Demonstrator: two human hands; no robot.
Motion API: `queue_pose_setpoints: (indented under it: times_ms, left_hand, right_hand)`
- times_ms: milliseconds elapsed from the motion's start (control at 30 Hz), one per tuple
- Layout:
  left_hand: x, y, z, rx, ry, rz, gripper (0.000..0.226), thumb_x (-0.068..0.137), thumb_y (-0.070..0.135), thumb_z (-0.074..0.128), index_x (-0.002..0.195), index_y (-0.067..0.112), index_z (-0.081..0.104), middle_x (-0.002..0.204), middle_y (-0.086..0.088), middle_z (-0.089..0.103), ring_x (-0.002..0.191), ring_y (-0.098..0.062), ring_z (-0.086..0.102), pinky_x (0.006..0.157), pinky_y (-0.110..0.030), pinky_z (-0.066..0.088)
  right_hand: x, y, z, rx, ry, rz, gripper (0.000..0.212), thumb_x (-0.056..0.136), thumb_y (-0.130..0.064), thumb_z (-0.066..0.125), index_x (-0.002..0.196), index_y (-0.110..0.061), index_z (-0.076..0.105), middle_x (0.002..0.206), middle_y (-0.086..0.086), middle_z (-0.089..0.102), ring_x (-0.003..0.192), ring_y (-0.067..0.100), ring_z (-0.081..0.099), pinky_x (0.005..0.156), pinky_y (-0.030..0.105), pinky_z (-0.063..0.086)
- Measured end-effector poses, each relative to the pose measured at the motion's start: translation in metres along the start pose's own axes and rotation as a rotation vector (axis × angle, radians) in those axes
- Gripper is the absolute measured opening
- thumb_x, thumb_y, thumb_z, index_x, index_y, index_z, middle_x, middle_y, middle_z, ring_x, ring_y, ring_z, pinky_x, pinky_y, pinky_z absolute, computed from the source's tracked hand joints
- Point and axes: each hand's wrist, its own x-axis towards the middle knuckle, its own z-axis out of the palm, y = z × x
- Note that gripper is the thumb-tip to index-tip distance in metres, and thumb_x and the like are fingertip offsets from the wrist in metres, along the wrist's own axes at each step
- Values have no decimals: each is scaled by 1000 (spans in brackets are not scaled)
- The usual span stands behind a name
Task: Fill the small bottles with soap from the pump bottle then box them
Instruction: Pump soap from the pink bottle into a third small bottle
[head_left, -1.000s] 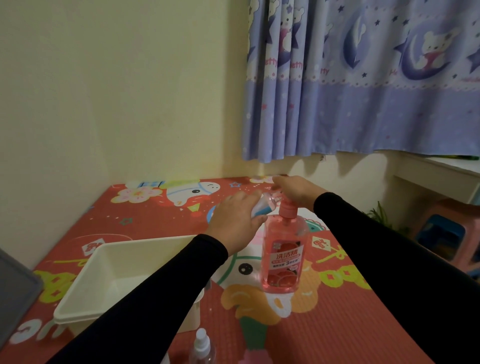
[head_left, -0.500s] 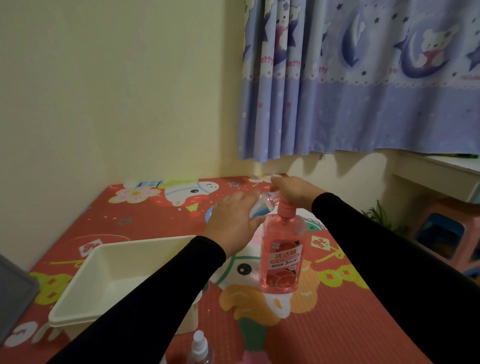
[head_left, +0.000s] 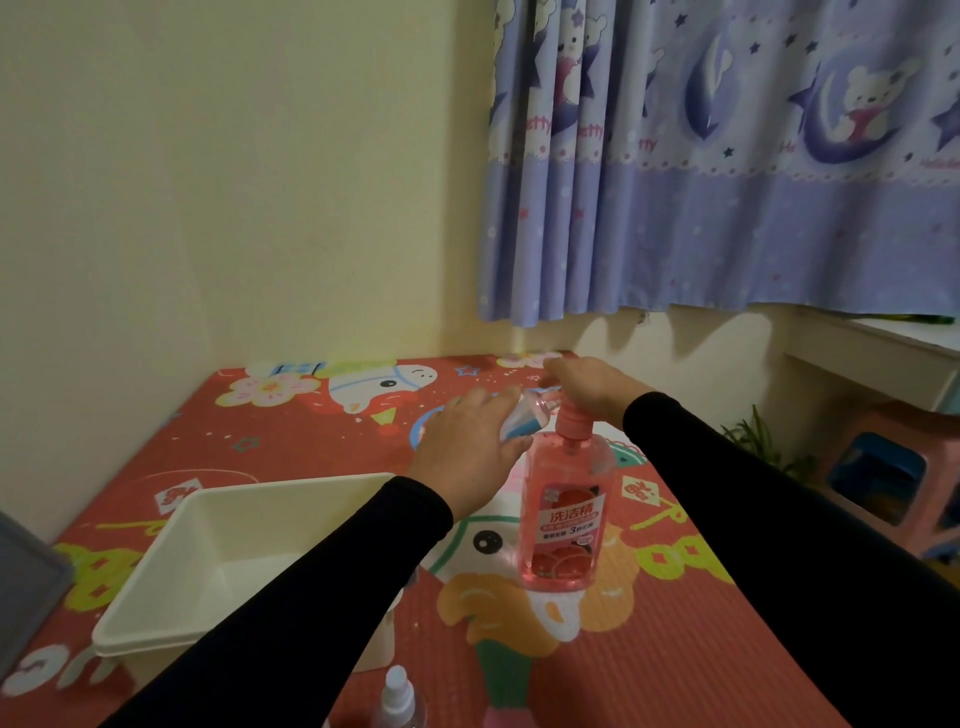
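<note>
On the red cartoon mat (head_left: 727, 649), mid-fill step: the pink pump bottle (head_left: 567, 525) stands upright near the centre, and the right hand (head_left: 589, 387) lies over the pump head, fingers reaching past it toward the far side; whether they curl round the head or just press flat on it I cannot tell. The left hand (head_left: 470, 452) holds a small clear bottle (head_left: 524, 418) with a blue band, tilted, its mouth end up close beside the pump spout; fingers wrap its near side and hide most of it. Whether soap is actually flowing, or how full the small bottle is, can't be made out. Judged step: pumping soap into the first small bottle, boxing not yet started. The white box (head_left: 171, 608) sits open just left of the forearms, nothing visible inside. A second small bottle with a white spray top (head_left: 397, 693) stands at the bottom edge, near the box, waiting. Next move probably calls for keeping the small mouth lined up under the spout while pressing down, then capping, then dropping it in the box. Risk: narrow mouth, soap dribbling onto the mat. Purple curtain (head_left: 727, 182) and cream wall (head_left: 234, 182) behind.
</note>
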Motion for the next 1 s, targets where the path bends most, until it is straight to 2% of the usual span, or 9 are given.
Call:
queue_pose_setpoints:
  times_ms: [100, 167, 267, 333, 467, 600, 800, 933, 1000]
  left_hand:
    - [3, 1, -4, -10, 3, 0, 54, 95, 41, 51, 145, 25, 35, 124, -2, 49, 117, -24, 45, 97, -34, 37]
    - [7, 3, -7, -4, 22, 9, 54, 96, 41, 50, 145, 23, 35, 127, -3, 49, 119, -24, 44, 99, -34, 36]
    - [7, 4, -7, 3, 30, 16, 54, 95, 40, 51, 144, 23, 36, 124, -3, 50, 116, -24, 45, 96, -34, 37]
    - [3, 1, -4, -19, 20, 5, 53, 95, 40, 52, 144, 25, 37, 119, -2, 50, 113, -24, 46, 92, -32, 36]
    - [-2, -1, 0, -19, 1, -13, 55, 95, 41, 52, 145, 27, 34, 120, -2, 49, 114, -22, 45, 94, -32, 37]
    - [3, 2, -5, -22, -6, -6, 54, 95, 40, 53, 143, 23, 38, 124, -3, 50, 117, -24, 46, 98, -35, 37]
    - [4, 3, -9, -34, 24, 14, 55, 95, 40, 53, 144, 23, 38, 123, -3, 51, 115, -23, 47, 95, -31, 36]
    - [-1, 0, -2, -42, 2, -11, 55, 94, 42, 53, 145, 26, 36, 118, -1, 49, 112, -21, 46, 89, -27, 33]
    - [-1, 0, -3, -44, -3, -13, 54, 95, 42, 53, 144, 26, 37, 117, -1, 49, 112, -21, 46, 88, -27, 34]
  right_hand:
    - [-1, -5, -7, -47, -20, 3, 46, 100, -28, 33, 118, 6, 57, 109, 18, 62, 92, 26, 51, 89, 38, 43]
    - [-2, -10, -12, -10, -11, 8, 50, 99, -30, 33, 122, 8, 55, 115, 27, 60, 89, 27, 50, 85, 38, 42]
    - [0, -9, -11, -24, 17, 6, 47, 99, -30, 34, 117, 6, 58, 125, 23, 59, 93, 27, 54, 94, 42, 44]
    - [3, -4, -4, -39, 19, -2, 40, 99, -29, 35, 109, -2, 63, 124, 17, 62, 94, 23, 54, 92, 38, 43]
    - [-3, -3, 1, 3, 9, 3, 43, 101, -25, 34, 120, 2, 61, 109, 17, 62, 92, 20, 48, 83, 29, 36]
    - [-5, -6, -6, -61, -36, 1, 44, 103, -27, 30, 125, -2, 58, 117, 16, 60, 97, 22, 47, 100, 39, 39]
    - [-3, -8, -8, -62, 8, -19, 46, 103, -32, 28, 122, -2, 58, 120, 14, 59, 108, 30, 54, 103, 41, 41]
    - [2, 0, 2, 30, 32, 21, 47, 100, -34, 34, 117, -3, 64, 117, 12, 65, 93, 20, 53, 84, 31, 39]
    - [2, -1, 1, 6, 31, 14, 47, 100, -34, 34, 118, -2, 63, 108, 12, 64, 91, 20, 51, 86, 33, 38]
